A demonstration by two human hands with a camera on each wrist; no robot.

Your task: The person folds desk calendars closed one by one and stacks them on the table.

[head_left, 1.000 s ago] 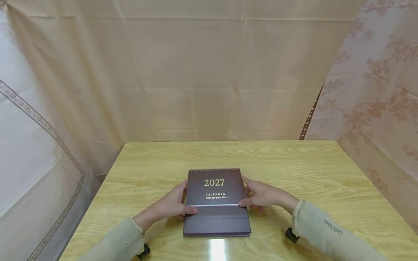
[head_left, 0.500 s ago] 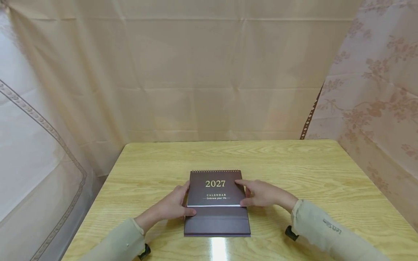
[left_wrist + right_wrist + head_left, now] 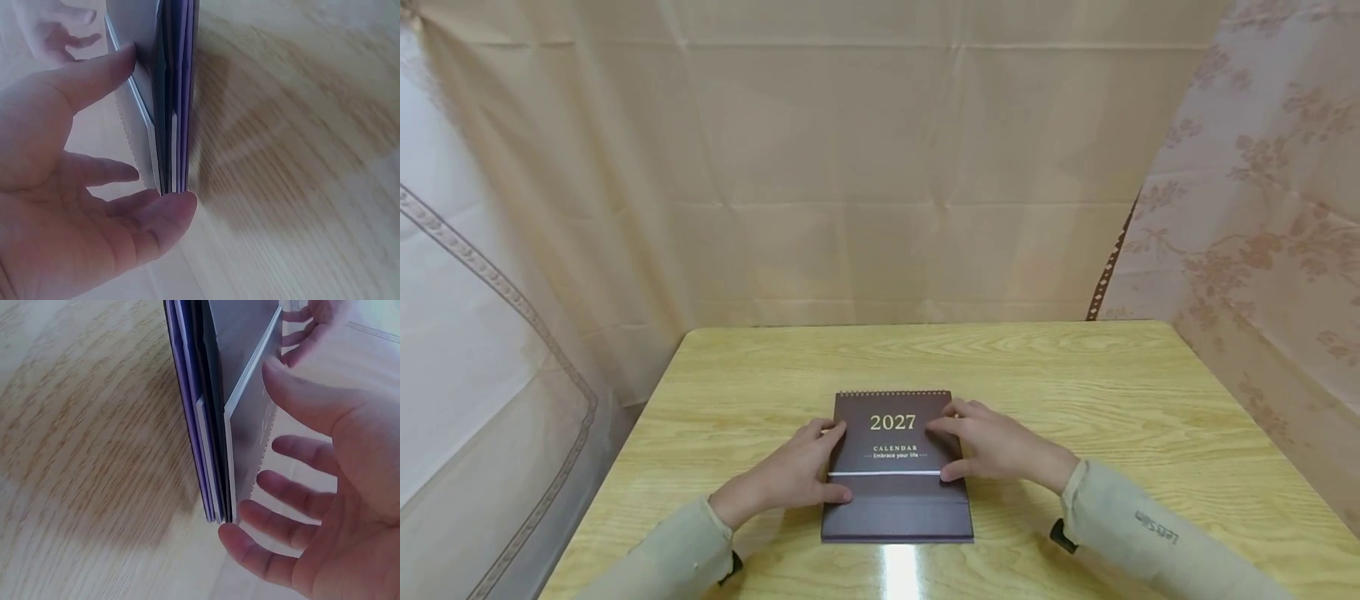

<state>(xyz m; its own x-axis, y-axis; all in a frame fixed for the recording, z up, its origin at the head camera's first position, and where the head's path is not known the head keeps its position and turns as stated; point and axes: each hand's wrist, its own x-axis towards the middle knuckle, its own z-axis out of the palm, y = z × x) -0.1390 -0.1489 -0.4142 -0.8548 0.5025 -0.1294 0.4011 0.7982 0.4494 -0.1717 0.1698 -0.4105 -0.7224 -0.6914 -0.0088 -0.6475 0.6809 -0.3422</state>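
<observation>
A dark brown 2027 desk calendar (image 3: pixel 895 508) lies folded on the table, its spiral binding along the far edge. My left hand (image 3: pixel 786 471) is at its left side: the thumb touches the lower flap and another finger reaches over the cover's edge. In the left wrist view, bent fingertips of the left hand (image 3: pixel 81 181) meet the side of the calendar (image 3: pixel 178 94). My right hand (image 3: pixel 1003 442) is spread over the right edge, thumb near the white page edge. The right wrist view shows the right hand (image 3: pixel 312 487) with fingers loosely bent beside the calendar (image 3: pixel 250 444).
The wood-grain table (image 3: pixel 760 358) extends around the calendar on all sides. A beige curtain (image 3: pixel 880 167) hangs behind its far edge. Patterned cloth (image 3: pixel 1270 217) hangs at the right, and pale cloth (image 3: pixel 482 350) at the left.
My right fingers have moved from the calendar's side onto the cover, and the hand has shifted slightly left. The left index finger has come over the cover's edge. The calendar stays nearly in place.
</observation>
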